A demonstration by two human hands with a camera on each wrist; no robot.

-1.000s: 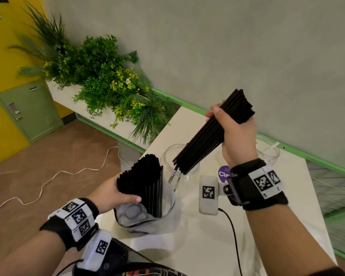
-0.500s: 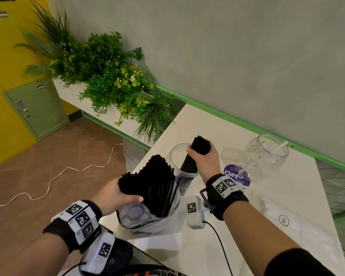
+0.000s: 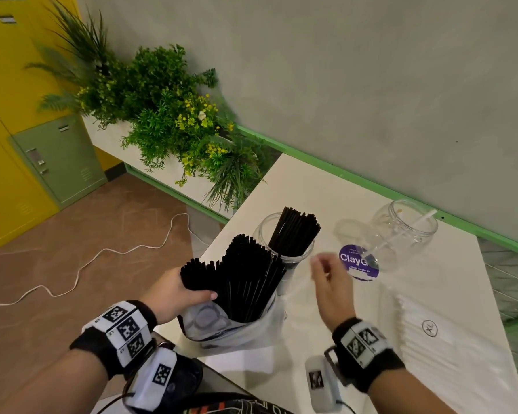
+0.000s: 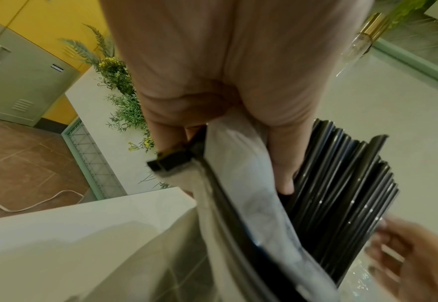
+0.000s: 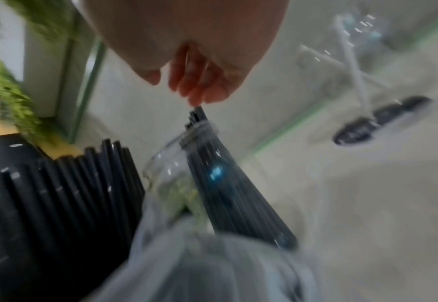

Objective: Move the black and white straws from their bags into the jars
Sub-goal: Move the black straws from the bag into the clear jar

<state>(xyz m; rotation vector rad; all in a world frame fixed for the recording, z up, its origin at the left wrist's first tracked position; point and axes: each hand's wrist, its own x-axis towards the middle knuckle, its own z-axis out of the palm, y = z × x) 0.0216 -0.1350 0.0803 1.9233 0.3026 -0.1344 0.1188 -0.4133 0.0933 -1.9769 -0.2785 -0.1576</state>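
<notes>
My left hand (image 3: 180, 291) grips the rim of a clear plastic bag (image 3: 237, 333) packed with upright black straws (image 3: 245, 282); in the left wrist view the bag (image 4: 241, 183) is pinched beside the straws (image 4: 341, 194). Behind it a clear jar (image 3: 287, 255) holds a bundle of black straws (image 3: 296, 231) leaning out of its mouth. My right hand (image 3: 326, 273) hovers empty to the right of that jar, fingers loose; in the blurred right wrist view the fingers (image 5: 197, 81) hang above the jar (image 5: 186, 163). A second jar (image 3: 407, 231) at the back right holds one white straw (image 3: 401, 237). A flat bag of white straws (image 3: 449, 348) lies at the right.
A purple round lid (image 3: 359, 262) lies on the white table (image 3: 311, 186) between the jars. A planter of green plants (image 3: 168, 121) borders the table's left end. A white cable (image 3: 81, 264) trails over the brown floor, with yellow and green lockers (image 3: 27, 144) beyond.
My right hand lowered the bundle of black straws into the near jar, let go of it and drew back toward me. The left hand kept its hold on the bag.
</notes>
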